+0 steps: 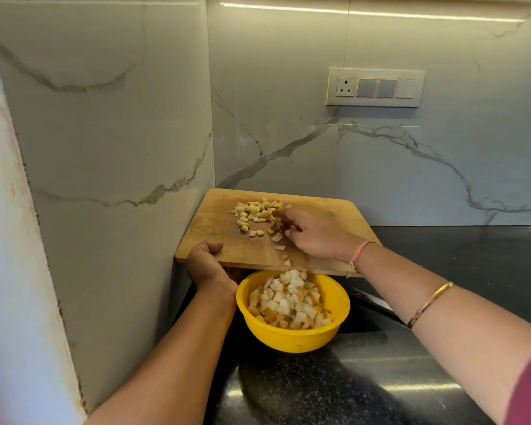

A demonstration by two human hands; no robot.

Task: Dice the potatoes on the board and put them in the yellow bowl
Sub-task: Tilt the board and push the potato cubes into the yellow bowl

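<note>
many pale potato cubes [288, 302] fill the round yellow bowl [292, 340]; left grip [207, 265] clasps the wooden board [215, 228] at 12 o'clock, right grip [307, 231] loose on its cubes.

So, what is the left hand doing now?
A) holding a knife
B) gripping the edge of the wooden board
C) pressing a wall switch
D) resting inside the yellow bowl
B: the left hand grips the near edge of the wooden board, holding it above the yellow bowl.
</note>
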